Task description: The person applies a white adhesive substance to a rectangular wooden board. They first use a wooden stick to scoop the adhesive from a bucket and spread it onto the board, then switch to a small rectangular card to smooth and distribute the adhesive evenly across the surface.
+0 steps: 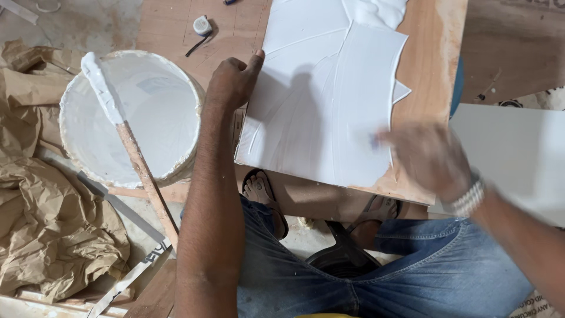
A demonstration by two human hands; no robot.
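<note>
While the left hand (232,82) presses flat, fingers together and thumb out, on the left edge of the white, wet-coated rectangular board (306,112), the right hand (429,159) is a blur over the board's right side; something small and bluish shows at its fingertips, but I cannot tell whether it is gripped. The board lies on a brown plywood surface (432,53), its near edge overhanging above the person's sandalled feet (262,191). A hard sweep to the right could, I judge, push the wet white paste off the ragged right margin onto bare plywood, or shift the board if the left hand slackens. The left forearm passes just beside the round white bucket of paste (132,115), across which a paste-caked wooden stick (138,159) leans; an elbow swing could knock either. Crumpled brown paper (53,235) crowds the floor on the left. Open room lies mostly on the right, toward a plain white panel (512,153).
</note>
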